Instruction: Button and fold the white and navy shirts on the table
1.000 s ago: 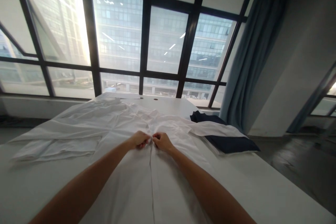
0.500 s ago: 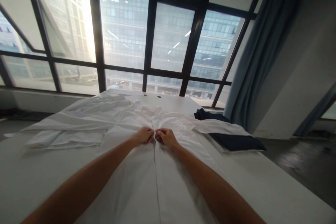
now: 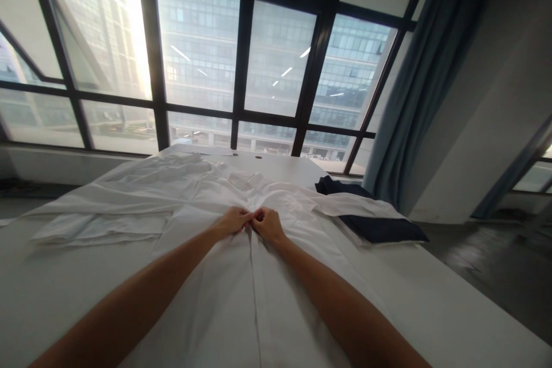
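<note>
Spreading over the left of the frame, white fabric is lying on the desk, its layers blending too closely to tell apart. In the centre, the white shirt is running down to the bottom edge; judging by its creases, it is probably going to be light, soft and limp, wrinkling easily rather than breaking. Just left of its front opening, the left hand is pinching the cloth with fingers closed together; just right, the right hand is pinching likewise, both sets of fingers meeting at the opening and hiding the exact bit of edge between them. The strip beside that opening is looking firmer than the loose panels, so it is likely offering the best hold, in small pinches. The white shirt is extending below and on both sides of the fingers, its collar showing above them. Farther right, a white sleeve is draping over dark folded cloth.
</note>
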`<state>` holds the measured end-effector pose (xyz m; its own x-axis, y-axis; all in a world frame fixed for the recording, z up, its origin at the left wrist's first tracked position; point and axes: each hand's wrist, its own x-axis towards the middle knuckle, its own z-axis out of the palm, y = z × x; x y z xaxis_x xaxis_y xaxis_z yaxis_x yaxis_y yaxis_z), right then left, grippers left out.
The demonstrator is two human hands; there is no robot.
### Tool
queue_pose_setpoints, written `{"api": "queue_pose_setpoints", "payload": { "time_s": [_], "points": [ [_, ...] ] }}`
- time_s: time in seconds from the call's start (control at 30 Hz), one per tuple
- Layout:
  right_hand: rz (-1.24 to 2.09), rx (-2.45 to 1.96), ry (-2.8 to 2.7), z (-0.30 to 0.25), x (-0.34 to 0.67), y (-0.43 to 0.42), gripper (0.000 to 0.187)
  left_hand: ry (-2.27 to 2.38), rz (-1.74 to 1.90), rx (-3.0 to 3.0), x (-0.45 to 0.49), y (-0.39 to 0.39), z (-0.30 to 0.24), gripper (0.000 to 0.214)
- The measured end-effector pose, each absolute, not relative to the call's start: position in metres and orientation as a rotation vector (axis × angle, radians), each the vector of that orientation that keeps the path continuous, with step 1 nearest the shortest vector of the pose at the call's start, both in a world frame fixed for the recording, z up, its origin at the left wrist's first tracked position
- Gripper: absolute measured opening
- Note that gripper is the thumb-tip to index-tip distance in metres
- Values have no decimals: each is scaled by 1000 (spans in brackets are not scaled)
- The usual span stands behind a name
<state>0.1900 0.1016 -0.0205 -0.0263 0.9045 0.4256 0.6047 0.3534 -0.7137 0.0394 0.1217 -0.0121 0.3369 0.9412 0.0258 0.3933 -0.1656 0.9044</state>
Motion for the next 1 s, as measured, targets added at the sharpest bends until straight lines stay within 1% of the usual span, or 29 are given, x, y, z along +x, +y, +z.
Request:
{"api": "queue_pose_setpoints", "payload": {
  "time_s": [0.1, 0.27, 0.4, 0.5, 0.57, 0.6, 0.67, 0.7, 0.73, 0.8, 0.83, 0.9, 1.0],
  "points": [
    [457, -1327, -1760, -21, 190, 102, 16, 1273, 822, 1761, 40, 125, -16, 30],
    [678, -1336, -1727, -22, 195, 111, 18, 1328, 842, 1776, 42, 127, -19, 24],
    [843, -1357, -1697, -20, 195, 114, 23, 1372, 855, 2040, 40, 124, -14, 24],
    [941, -1373, -1678, -18, 194, 113, 24, 1512, 853, 2257, 36, 115, -9, 24],
    [886, -1405, -1725, -17, 194, 111, 23, 1657, 827, 2355, 34, 109, -7, 26],
    [796, -1424, -1762, -16, 194, 110, 21, 1691, 820, 2421, 33, 107, -7, 27],
    [528, -1439, -1853, -14, 197, 106, 17, 1620, 778, 2591, 31, 105, -9, 34],
    [379, -1444, -1900, -12, 200, 104, 18, 1549, 701, 2666, 30, 106, -10, 38],
    [248, -1457, -1950, -11, 204, 102, 23, 1485, 582, 2715, 28, 106, -12, 42],
    [98, -1543, -2080, -8, 213, 96, 40, 1411, 308, 2727, 25, 109, -14, 47],
    [97, -1623, -2150, -7, 218, 93, 49, 1397, 201, 2714, 23, 110, -14, 49],
    [198, -1788, -2272, -7, 226, 86, 66, 1368, 68, 2701, 20, 110, -13, 55],
    [375, -1868, -2382, -10, 233, 78, 82, 1362, 18, 2698, 17, 103, -9, 59]
  ]
}}
